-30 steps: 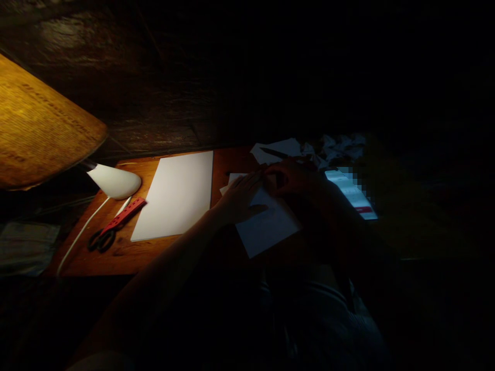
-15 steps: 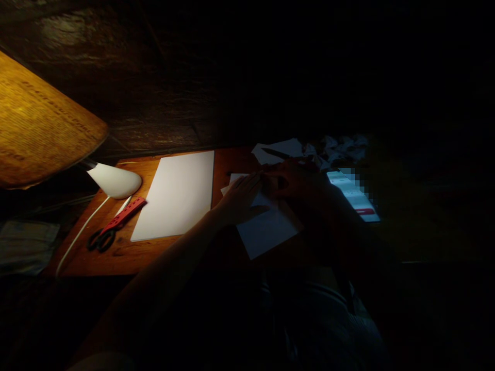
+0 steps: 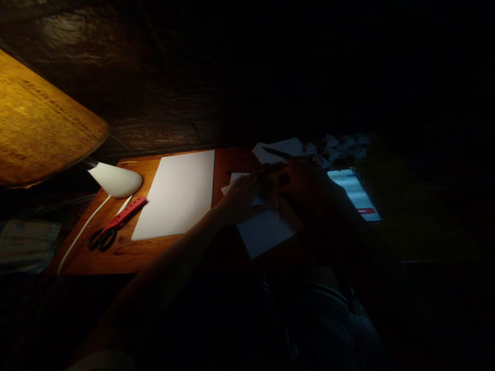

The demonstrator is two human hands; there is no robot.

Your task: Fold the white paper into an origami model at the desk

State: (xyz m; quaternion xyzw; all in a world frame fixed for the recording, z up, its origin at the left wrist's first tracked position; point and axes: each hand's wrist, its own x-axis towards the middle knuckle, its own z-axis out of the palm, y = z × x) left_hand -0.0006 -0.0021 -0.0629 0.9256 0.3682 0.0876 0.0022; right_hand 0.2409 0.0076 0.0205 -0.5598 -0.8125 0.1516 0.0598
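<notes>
My left hand [image 3: 240,198] lies with fingers stretched out over a white sheet of paper [image 3: 261,234], which sits at an angle on the wooden table. Its fingertips reach towards my right hand [image 3: 299,178], which is in deep shadow at the upper right of the sheet. The right fingers look curled in at the paper. What they hold, if anything, is lost in the dark. Just beyond both hands, a dark, pointed, blade-like shape [image 3: 275,152] shows against another piece of white paper [image 3: 292,145].
A stack or sheet of white paper [image 3: 178,196] lies left on the table [image 3: 127,257]. Beside it are scissors [image 3: 102,239], a red perforated strip [image 3: 126,214] and a lamp [image 3: 116,180] with its cord. Crumpled paper [image 3: 344,149] and a lit phone [image 3: 353,193] are right.
My right hand has shifted very slightly at the paper's upper edge. The left hand stays almost in place, and the sheet has hardly moved.
</notes>
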